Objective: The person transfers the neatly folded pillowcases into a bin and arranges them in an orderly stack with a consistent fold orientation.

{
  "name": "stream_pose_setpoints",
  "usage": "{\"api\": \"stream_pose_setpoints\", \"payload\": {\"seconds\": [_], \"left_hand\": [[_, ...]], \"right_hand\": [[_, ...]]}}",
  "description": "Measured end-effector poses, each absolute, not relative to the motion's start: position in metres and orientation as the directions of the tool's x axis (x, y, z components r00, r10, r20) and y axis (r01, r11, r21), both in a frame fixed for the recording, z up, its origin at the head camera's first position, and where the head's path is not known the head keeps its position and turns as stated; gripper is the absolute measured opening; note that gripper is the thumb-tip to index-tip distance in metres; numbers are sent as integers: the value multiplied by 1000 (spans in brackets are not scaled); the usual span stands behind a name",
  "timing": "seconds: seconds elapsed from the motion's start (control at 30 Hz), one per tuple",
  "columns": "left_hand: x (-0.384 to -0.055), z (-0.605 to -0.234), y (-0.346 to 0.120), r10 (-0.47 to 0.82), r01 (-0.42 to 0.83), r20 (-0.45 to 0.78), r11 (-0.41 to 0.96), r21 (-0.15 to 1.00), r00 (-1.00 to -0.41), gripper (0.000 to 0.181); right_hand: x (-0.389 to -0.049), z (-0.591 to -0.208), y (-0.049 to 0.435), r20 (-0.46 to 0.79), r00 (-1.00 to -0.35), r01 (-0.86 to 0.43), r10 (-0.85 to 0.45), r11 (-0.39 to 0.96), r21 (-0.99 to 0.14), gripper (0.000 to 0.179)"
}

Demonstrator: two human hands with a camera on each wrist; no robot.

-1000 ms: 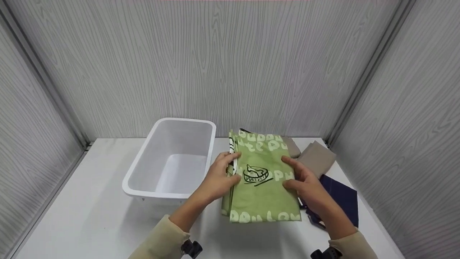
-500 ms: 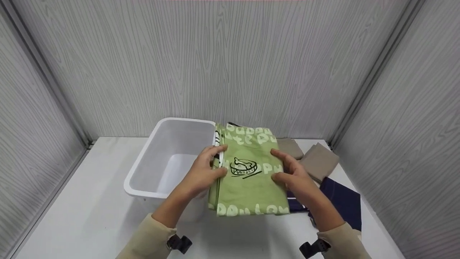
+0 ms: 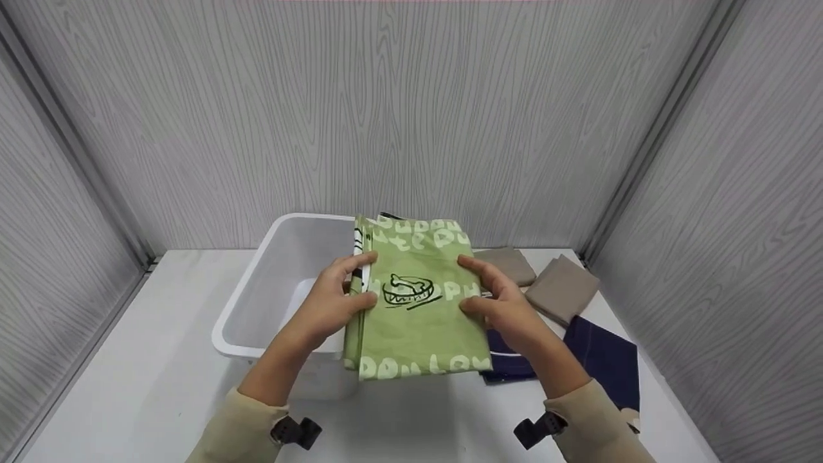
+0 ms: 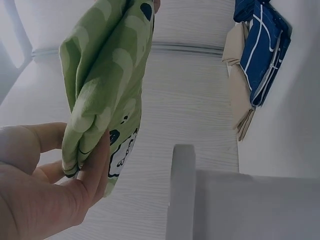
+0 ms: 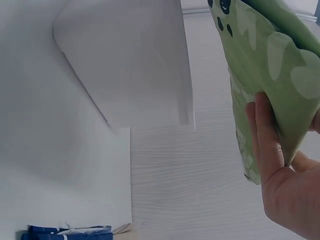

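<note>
A folded green cloth (image 3: pixel 418 334) with pale lettering and a black bowl drawing hangs above the table between both hands. My left hand (image 3: pixel 328 305) grips its left edge, thumb on the front face and fingers behind. On the opposite edge, my right hand (image 3: pixel 508 308) pinches it in the same way. The left wrist view shows the layered folds of the green cloth (image 4: pixel 100 100) between thumb and fingers. Behind its left part stands a white plastic tub (image 3: pixel 241 308), whose right side the cloth partly hides.
Two folded beige cloths (image 3: pixel 562 289) lie at the back right of the white table (image 3: pixel 148 360). Nearer are folded navy cloths (image 3: pixel 604 360), partly behind the right forearm. Grey wood-grain panels (image 3: pixel 411 116) enclose the table at the back and sides.
Both hands have carried the green cloth leftward and slightly up, from beside the tub to in front of its right side. More of the beige and navy cloths shows now.
</note>
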State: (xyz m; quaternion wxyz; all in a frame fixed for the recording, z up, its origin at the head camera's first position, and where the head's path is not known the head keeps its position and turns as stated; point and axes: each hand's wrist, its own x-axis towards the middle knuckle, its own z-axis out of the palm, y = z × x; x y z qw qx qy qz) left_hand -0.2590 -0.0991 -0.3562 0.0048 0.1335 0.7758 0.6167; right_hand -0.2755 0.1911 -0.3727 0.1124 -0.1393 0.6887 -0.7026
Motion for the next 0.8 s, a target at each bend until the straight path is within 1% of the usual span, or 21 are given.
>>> {"api": "stream_pose_setpoints", "payload": {"seconds": [0.4, 0.8], "left_hand": [[-258, -350, -127, 213, 188, 147, 187, 964, -966, 66], [-259, -349, -148, 259, 153, 106, 170, 973, -960, 67]], "right_hand": [[-281, -368, 163, 29, -922, -14, -386, -41, -999, 78], [-282, -374, 146, 30, -911, -38, -411, 12, -999, 77]]}}
